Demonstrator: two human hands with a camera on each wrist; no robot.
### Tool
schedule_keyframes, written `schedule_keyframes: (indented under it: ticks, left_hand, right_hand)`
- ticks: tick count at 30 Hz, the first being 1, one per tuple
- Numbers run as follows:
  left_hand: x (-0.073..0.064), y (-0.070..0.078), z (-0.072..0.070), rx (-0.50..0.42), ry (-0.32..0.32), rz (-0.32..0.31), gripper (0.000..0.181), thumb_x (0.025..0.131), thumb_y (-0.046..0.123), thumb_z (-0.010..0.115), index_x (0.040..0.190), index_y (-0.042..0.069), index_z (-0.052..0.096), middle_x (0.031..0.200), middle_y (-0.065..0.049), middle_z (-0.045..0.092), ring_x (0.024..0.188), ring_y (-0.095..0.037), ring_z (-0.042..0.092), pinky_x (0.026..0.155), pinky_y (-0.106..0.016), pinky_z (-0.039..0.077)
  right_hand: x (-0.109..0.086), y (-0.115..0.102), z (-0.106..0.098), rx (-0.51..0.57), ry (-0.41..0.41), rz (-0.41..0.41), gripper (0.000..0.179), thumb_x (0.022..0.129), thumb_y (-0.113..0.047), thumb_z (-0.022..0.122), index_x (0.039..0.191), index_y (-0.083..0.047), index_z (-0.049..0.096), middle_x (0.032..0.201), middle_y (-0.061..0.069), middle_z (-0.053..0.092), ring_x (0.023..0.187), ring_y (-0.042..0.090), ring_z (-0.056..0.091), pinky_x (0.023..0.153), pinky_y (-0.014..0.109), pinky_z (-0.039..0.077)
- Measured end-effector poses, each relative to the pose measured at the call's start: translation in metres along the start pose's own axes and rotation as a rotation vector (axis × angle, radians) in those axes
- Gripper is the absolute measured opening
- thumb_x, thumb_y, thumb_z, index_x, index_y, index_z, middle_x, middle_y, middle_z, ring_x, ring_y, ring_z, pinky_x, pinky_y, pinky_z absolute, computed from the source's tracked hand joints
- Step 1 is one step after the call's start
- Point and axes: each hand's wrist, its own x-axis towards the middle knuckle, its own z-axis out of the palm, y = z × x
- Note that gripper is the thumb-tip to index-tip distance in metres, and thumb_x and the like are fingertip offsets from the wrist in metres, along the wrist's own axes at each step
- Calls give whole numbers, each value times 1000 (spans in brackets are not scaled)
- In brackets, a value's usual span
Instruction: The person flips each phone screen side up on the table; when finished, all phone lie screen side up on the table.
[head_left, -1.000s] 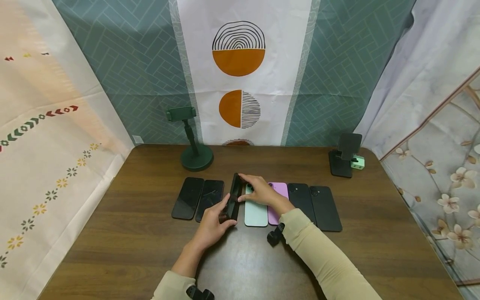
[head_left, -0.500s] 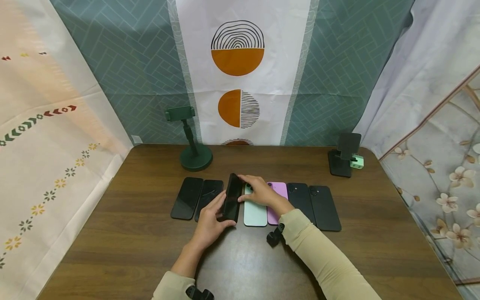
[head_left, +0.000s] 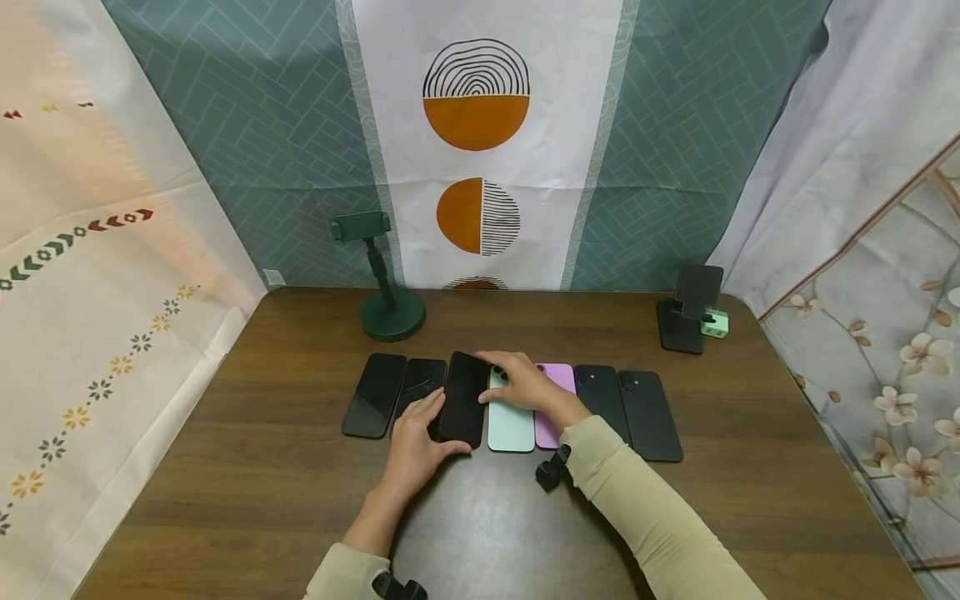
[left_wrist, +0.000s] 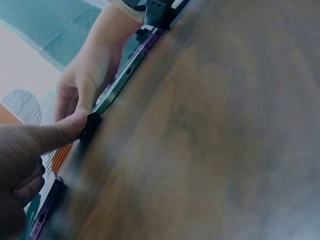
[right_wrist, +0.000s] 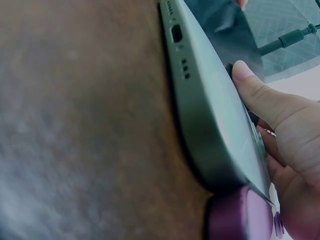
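Since the earlier frame, the black smartphone (head_left: pixel 463 400) has tipped from steeply on edge toward flat, dark face up. The left hand (head_left: pixel 415 447) holds it, thumb at its near edge, fingers along its left side; the right hand (head_left: pixel 525 386) pinches its far right corner. Just right lie a mint smartphone (head_left: pixel 512 429), then a lilac smartphone (head_left: pixel 546 430).

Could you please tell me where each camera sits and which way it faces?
Head: on the head, facing forward and down at the phones; left hand, right hand and sleeves show.
Left wrist: at that wrist, looking across the table; both hands show.
Right wrist: at that wrist, looking past the mint phone; mainly the right hand shows.
Wrist views share the mint phone.
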Motion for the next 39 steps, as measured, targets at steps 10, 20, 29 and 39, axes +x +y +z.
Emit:
schedule_keyframes:
  ticks: [10, 20, 29, 39]
  left_hand:
    - [-2, 2, 2, 48, 7, -56, 89, 57, 24, 98, 132, -7, 63, 136, -20, 62, 124, -40, 57, 104, -62, 41]
    - [-1, 4, 4, 129, 4, -62, 82, 54, 27, 99, 121, -9, 69, 127, -20, 67, 117, -41, 62, 98, -57, 49]
    - [-3, 6, 3, 204, -38, -29, 73, 60, 30, 96, 117, -9, 72, 129, -18, 67, 112, -36, 62, 92, -54, 52]
    - [-1, 11, 0, 224, -81, -28, 67, 68, 35, 94, 118, -4, 72, 126, -16, 68, 113, -35, 62, 94, -51, 53]
  right_hand:
    - [0, 0, -2, -2, -17, 23, 76, 85, -30, 83, 149, -4, 50, 147, 15, 54, 137, 30, 49, 112, 46, 41]
    - [-1, 0, -5, 15, -24, 28, 75, 85, -30, 83, 148, -5, 51, 147, 14, 54, 138, 29, 49, 112, 46, 41]
    - [-2, -2, -6, 9, -47, 39, 75, 85, -31, 82, 148, -6, 51, 148, 13, 54, 138, 30, 49, 113, 48, 40]
    - [-3, -1, -2, -12, -26, 61, 75, 87, -33, 81, 149, -5, 50, 149, 13, 52, 139, 29, 48, 113, 47, 39]
